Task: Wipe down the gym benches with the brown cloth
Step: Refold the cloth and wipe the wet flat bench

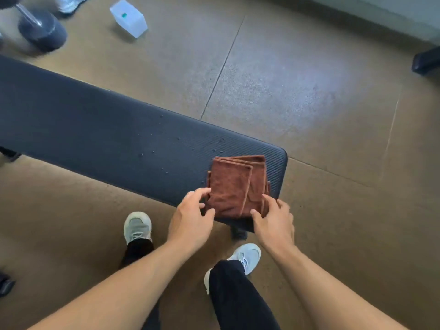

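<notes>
The folded brown cloth (238, 185) lies at the desk's (100, 129) right end, overhanging its near edge. The left hand (191, 217) and right hand (276, 222) flank it, fingers curled onto its 2 near corners; bare padding stretches leftward

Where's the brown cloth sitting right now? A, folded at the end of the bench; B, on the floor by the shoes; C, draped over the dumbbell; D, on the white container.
A: the folded brown cloth lies on the end of the bench, with the left hand and right hand at its near corners.
</notes>
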Action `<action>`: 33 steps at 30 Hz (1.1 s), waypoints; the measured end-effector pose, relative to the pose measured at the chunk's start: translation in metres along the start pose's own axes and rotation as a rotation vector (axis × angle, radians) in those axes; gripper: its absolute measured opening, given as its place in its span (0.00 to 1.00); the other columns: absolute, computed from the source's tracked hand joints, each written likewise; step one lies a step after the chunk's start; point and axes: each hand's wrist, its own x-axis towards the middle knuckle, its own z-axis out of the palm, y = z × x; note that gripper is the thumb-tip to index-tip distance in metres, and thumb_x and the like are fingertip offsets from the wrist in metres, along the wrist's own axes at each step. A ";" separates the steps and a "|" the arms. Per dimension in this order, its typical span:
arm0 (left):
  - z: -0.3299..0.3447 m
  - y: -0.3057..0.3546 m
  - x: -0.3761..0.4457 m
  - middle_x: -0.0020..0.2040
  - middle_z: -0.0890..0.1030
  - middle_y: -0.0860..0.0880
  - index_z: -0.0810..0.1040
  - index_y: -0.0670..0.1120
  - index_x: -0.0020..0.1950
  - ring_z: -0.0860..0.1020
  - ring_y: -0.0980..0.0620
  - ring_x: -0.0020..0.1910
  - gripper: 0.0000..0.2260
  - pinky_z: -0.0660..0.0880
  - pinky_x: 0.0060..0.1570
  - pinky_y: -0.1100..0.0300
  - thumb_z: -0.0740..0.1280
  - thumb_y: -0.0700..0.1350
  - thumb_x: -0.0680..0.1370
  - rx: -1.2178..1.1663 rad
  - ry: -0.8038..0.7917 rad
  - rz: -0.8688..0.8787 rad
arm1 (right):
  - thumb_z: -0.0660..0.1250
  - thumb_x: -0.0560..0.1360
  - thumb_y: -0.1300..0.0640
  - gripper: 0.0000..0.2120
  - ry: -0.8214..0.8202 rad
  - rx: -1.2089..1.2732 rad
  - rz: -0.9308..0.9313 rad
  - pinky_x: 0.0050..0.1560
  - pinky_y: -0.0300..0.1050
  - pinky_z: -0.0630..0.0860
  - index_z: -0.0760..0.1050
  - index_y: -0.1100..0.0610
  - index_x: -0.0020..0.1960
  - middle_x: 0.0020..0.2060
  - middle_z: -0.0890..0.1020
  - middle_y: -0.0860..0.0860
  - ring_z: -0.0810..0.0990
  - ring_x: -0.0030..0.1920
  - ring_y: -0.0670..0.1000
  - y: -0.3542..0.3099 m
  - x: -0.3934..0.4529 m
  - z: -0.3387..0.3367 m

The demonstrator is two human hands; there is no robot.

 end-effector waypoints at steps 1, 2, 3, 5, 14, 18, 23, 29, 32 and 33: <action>0.000 -0.010 0.009 0.66 0.78 0.56 0.75 0.58 0.68 0.79 0.54 0.62 0.19 0.77 0.63 0.52 0.70 0.45 0.79 0.038 0.014 0.035 | 0.65 0.83 0.47 0.26 0.065 -0.068 -0.029 0.79 0.54 0.60 0.66 0.46 0.80 0.81 0.62 0.53 0.62 0.80 0.57 0.000 0.001 0.010; -0.002 -0.018 0.019 0.66 0.78 0.56 0.76 0.56 0.68 0.78 0.53 0.63 0.18 0.77 0.64 0.51 0.69 0.43 0.79 0.071 0.025 0.083 | 0.63 0.84 0.47 0.27 0.140 -0.096 -0.116 0.81 0.53 0.56 0.64 0.46 0.81 0.83 0.60 0.51 0.59 0.82 0.56 -0.004 0.003 0.019; -0.004 -0.025 0.031 0.66 0.78 0.55 0.76 0.55 0.67 0.77 0.52 0.64 0.17 0.76 0.65 0.51 0.69 0.42 0.80 0.111 0.031 0.142 | 0.61 0.85 0.45 0.27 0.185 -0.114 -0.218 0.83 0.52 0.52 0.62 0.46 0.82 0.84 0.57 0.50 0.56 0.83 0.55 -0.011 0.007 0.027; -0.010 -0.033 0.058 0.65 0.79 0.54 0.78 0.52 0.65 0.76 0.52 0.64 0.16 0.74 0.65 0.53 0.68 0.38 0.79 0.195 0.036 0.277 | 0.53 0.85 0.38 0.30 0.217 -0.213 -0.369 0.84 0.54 0.40 0.56 0.44 0.84 0.85 0.51 0.48 0.47 0.85 0.55 -0.027 0.026 0.048; -0.055 -0.053 0.158 0.69 0.78 0.50 0.79 0.46 0.67 0.72 0.49 0.70 0.21 0.65 0.73 0.51 0.64 0.38 0.75 0.256 0.097 0.651 | 0.50 0.77 0.31 0.38 0.366 -0.348 -0.240 0.81 0.68 0.37 0.53 0.40 0.84 0.86 0.51 0.48 0.43 0.85 0.56 -0.099 0.115 0.083; -0.078 -0.066 0.184 0.80 0.66 0.45 0.68 0.44 0.79 0.59 0.44 0.82 0.29 0.51 0.81 0.44 0.60 0.46 0.77 0.534 0.031 0.670 | 0.52 0.78 0.35 0.33 0.426 -0.216 -0.061 0.80 0.69 0.36 0.60 0.41 0.82 0.84 0.59 0.46 0.46 0.85 0.56 -0.161 0.167 0.065; -0.093 -0.074 0.196 0.83 0.58 0.44 0.60 0.44 0.82 0.56 0.42 0.83 0.31 0.52 0.80 0.39 0.63 0.49 0.80 0.870 -0.047 0.723 | 0.58 0.76 0.42 0.35 0.450 -0.249 -0.156 0.82 0.69 0.46 0.61 0.44 0.83 0.83 0.62 0.47 0.59 0.83 0.57 -0.146 0.073 0.131; -0.095 -0.047 0.194 0.84 0.39 0.47 0.40 0.49 0.84 0.40 0.45 0.83 0.41 0.43 0.81 0.40 0.58 0.66 0.81 1.124 -0.244 0.600 | 0.58 0.76 0.36 0.36 0.284 -0.388 -0.229 0.80 0.74 0.45 0.58 0.39 0.83 0.83 0.61 0.45 0.59 0.82 0.58 -0.087 0.039 0.131; -0.092 -0.036 0.197 0.85 0.42 0.46 0.41 0.48 0.84 0.43 0.44 0.84 0.43 0.44 0.81 0.41 0.57 0.69 0.79 1.243 -0.221 0.602 | 0.51 0.75 0.33 0.37 0.395 -0.298 -0.095 0.79 0.72 0.36 0.56 0.38 0.83 0.85 0.54 0.44 0.46 0.85 0.56 -0.098 0.114 0.076; -0.091 -0.033 0.199 0.85 0.43 0.46 0.42 0.48 0.84 0.44 0.44 0.84 0.44 0.44 0.81 0.42 0.58 0.70 0.79 1.276 -0.219 0.600 | 0.50 0.75 0.33 0.37 0.412 -0.258 -0.039 0.79 0.72 0.35 0.56 0.38 0.83 0.85 0.54 0.44 0.45 0.85 0.55 -0.105 0.139 0.059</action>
